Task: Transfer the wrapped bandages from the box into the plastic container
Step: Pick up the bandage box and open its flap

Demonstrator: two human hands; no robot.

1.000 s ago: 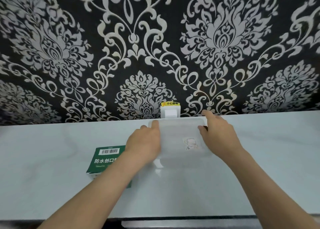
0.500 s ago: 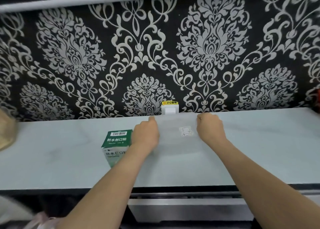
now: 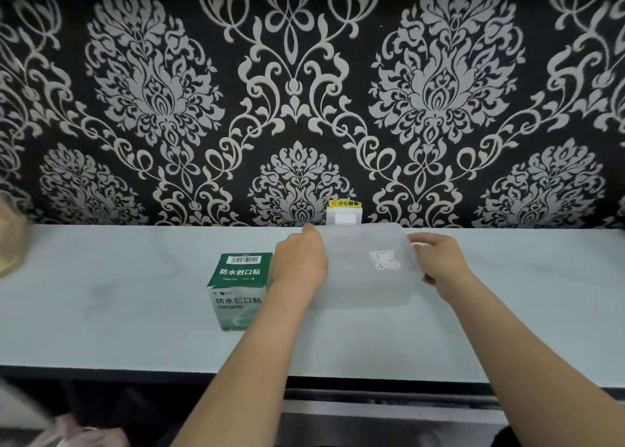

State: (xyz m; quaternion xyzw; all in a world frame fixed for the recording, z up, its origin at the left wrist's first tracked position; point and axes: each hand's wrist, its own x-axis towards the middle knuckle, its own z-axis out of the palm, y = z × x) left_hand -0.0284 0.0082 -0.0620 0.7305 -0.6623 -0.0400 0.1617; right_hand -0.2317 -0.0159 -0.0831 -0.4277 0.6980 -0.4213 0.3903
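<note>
Head view: plastic container (image 3: 355, 277) on the worktop (image 3: 118, 294) looks lidded, so opening comes first; best to steady the base and peel one corner up. Just left of it stands the closed bandage box (image 3: 240, 287), bandages unseen. Left hand (image 3: 299, 264) clasps the container's left edge, fingers curled; right hand (image 3: 439, 260) pinches its right edge, thumb on top.
</note>
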